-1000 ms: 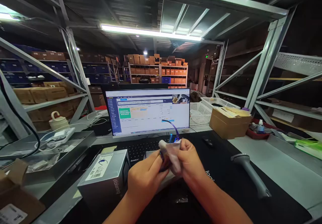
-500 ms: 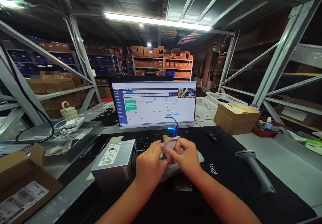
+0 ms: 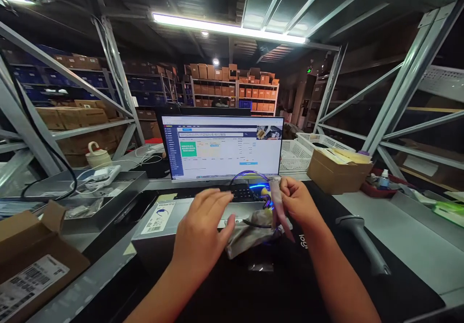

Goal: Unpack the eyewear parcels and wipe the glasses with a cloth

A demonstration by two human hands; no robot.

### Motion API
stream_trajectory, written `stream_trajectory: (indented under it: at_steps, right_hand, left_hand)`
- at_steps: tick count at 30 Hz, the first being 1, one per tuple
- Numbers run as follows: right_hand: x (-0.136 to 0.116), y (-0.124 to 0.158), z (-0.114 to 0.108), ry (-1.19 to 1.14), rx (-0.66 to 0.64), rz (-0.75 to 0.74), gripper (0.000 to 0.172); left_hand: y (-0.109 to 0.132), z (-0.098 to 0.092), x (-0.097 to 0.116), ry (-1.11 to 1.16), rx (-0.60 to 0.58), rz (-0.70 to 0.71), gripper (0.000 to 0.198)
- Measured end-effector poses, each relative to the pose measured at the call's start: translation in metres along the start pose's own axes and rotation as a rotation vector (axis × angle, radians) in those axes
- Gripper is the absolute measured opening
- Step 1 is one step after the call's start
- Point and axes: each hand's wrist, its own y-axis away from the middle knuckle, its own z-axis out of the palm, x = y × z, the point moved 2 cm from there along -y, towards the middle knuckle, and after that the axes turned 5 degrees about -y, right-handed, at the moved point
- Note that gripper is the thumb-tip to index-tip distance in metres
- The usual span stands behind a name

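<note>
My right hand is closed, pinching a pale, floppy strip that hangs down over the mat. Behind the strip curves a thin purple-blue loop, with a blue glow and a yellowish piece beside it; what they belong to I cannot make out. My left hand holds nothing, its fingers stretched out in front of a grey box with a white picture label. Between the hands, a crumpled greyish bag lies with a black cable across it.
A monitor stands behind the keyboard. On the right of the black mat lies a grey barcode scanner. A brown carton and white baskets are beyond it. An opened cardboard box sits at left.
My hands have come apart. The right one moved right and up with the pale strip; the left let go, opened and moved left. The greyish bag and black cable now show between them.
</note>
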Motion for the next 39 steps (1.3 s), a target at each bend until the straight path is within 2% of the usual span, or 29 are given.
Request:
stream_trajectory:
  at_steps: [2, 4, 6, 10, 15, 17, 19, 21, 24, 28, 35, 39]
  right_hand:
    - [-0.005, 0.007, 0.004, 0.030, -0.050, 0.005, 0.034]
    - [-0.009, 0.017, 0.015, 0.077, -0.124, -0.001, 0.035]
    - [-0.011, 0.029, 0.031, 0.132, -0.228, -0.021, 0.038]
    - [-0.010, 0.046, 0.056, 0.221, -0.373, -0.083, 0.042]
    - [-0.005, 0.051, 0.069, 0.261, -0.367, -0.090, 0.039]
    - [-0.005, 0.051, 0.069, 0.264, -0.332, -0.083, 0.038]
    - [-0.007, 0.053, 0.069, 0.285, -0.349, -0.094, 0.038]
    - [-0.011, 0.056, 0.069, 0.298, -0.445, -0.134, 0.040]
    - [-0.017, 0.059, 0.068, 0.254, -0.614, -0.205, 0.050]
    - [-0.022, 0.054, 0.058, 0.161, -0.727, -0.254, 0.058]
    - [-0.022, 0.033, 0.031, 0.106, -0.826, -0.220, 0.058]
    - [-0.022, 0.033, 0.030, 0.118, -0.767, -0.146, 0.057]
  left_hand:
    - [-0.001, -0.006, 0.004, -0.102, 0.048, 0.049, 0.038]
    - [-0.002, -0.008, 0.010, -0.132, -0.015, 0.123, 0.056]
    - [-0.002, -0.010, 0.014, -0.103, -0.101, 0.176, 0.061]
    - [0.000, -0.017, 0.009, -0.004, -0.181, 0.226, 0.052]
    - [-0.004, -0.022, 0.002, -0.049, -0.217, 0.281, 0.029]
    - [-0.006, -0.023, 0.001, -0.054, -0.210, 0.326, 0.024]
    - [-0.008, -0.025, -0.003, -0.060, -0.168, 0.359, 0.021]
    - [-0.007, -0.030, -0.010, -0.052, -0.103, 0.378, 0.019]
    - [-0.005, -0.043, -0.024, -0.002, -0.009, 0.378, 0.027]
    - [-0.005, -0.055, -0.032, 0.083, -0.008, 0.291, 0.034]
    - [-0.009, -0.039, -0.028, 0.155, -0.026, 0.168, 0.027]
    - [-0.009, -0.030, -0.026, 0.119, -0.015, 0.140, 0.025]
